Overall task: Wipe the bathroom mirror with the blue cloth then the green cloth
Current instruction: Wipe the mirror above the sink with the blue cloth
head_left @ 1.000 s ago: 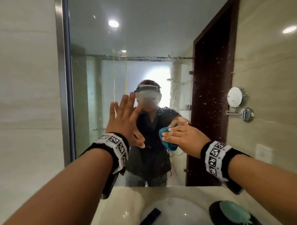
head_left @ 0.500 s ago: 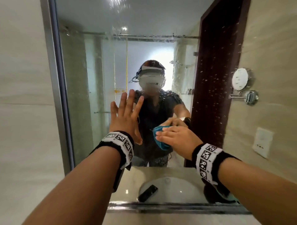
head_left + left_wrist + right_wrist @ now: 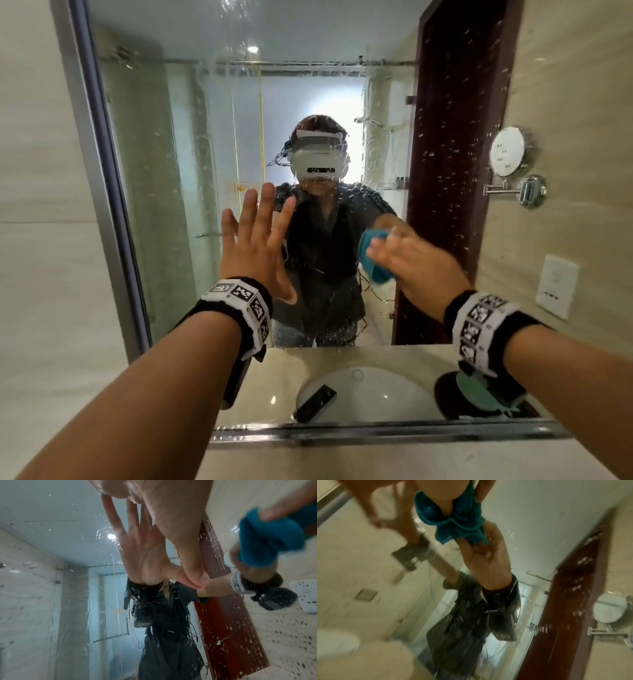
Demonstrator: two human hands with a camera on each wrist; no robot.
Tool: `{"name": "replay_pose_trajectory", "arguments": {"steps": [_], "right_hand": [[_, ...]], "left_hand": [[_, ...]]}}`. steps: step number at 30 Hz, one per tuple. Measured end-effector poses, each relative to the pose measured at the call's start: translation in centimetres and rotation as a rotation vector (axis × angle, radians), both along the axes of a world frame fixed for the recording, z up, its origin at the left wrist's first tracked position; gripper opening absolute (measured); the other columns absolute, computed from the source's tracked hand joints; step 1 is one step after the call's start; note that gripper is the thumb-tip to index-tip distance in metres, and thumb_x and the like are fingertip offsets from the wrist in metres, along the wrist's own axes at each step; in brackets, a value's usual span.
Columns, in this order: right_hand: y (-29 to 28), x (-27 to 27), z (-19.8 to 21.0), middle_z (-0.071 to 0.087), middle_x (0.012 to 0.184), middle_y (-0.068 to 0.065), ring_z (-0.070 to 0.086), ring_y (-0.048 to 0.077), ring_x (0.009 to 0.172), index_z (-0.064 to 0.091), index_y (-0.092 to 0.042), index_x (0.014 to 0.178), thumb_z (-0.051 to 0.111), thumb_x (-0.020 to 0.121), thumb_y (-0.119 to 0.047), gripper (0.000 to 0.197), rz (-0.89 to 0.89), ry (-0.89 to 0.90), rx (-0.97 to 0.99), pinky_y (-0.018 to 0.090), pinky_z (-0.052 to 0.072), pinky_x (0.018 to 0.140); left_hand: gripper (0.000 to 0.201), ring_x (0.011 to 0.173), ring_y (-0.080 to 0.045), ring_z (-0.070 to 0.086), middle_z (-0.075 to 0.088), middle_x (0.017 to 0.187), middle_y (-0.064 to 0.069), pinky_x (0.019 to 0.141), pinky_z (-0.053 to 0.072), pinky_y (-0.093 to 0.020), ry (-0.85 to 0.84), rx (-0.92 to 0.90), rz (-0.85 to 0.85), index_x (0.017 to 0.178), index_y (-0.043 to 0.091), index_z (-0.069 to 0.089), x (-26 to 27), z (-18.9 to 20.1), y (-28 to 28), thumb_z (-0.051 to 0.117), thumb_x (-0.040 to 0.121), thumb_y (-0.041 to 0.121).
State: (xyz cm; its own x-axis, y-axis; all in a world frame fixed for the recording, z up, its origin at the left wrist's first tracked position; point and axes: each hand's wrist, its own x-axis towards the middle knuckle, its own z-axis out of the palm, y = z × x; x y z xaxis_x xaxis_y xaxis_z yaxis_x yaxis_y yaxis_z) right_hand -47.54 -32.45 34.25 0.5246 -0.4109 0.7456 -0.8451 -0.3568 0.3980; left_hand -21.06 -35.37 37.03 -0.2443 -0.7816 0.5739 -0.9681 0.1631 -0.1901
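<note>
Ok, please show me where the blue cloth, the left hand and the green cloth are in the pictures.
blue cloth [image 3: 371, 263]: head view, on the bunched fabric below the fingers of the right hand.
left hand [image 3: 251, 246]: head view, on the back of the hand.
green cloth [image 3: 479, 394]: head view, on its reflection in the mirror.

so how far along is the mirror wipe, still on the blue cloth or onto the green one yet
Still the blue pass. The right hand presses the blue cloth on the mirror, the left hand flat on the glass. The left side looks smeared, as if wiped; droplets cover the right side. The green cloth, seen reflected, lies unused.
</note>
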Motion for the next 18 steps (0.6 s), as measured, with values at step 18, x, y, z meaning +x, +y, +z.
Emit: {"name": "replay_pose_trajectory", "arguments": {"steps": [18], "right_hand": [[-2.0, 5.0, 0.0, 0.061, 0.123, 0.008, 0.056, 0.03, 0.113, 0.064, -0.01, 0.118, 0.059, 0.077, -0.003, 0.042, 0.093, -0.056, -0.045, 0.045, 0.042, 0.099]], "left_hand": [[0.144, 0.136, -0.026, -0.036, -0.04, 0.148, -0.006, 0.109, -0.018, -0.053, 0.053, -0.089, -0.077, 0.142, 0.028, -0.03, 0.0, -2.3, 0.6, 0.074, 0.052, 0.071]]}}
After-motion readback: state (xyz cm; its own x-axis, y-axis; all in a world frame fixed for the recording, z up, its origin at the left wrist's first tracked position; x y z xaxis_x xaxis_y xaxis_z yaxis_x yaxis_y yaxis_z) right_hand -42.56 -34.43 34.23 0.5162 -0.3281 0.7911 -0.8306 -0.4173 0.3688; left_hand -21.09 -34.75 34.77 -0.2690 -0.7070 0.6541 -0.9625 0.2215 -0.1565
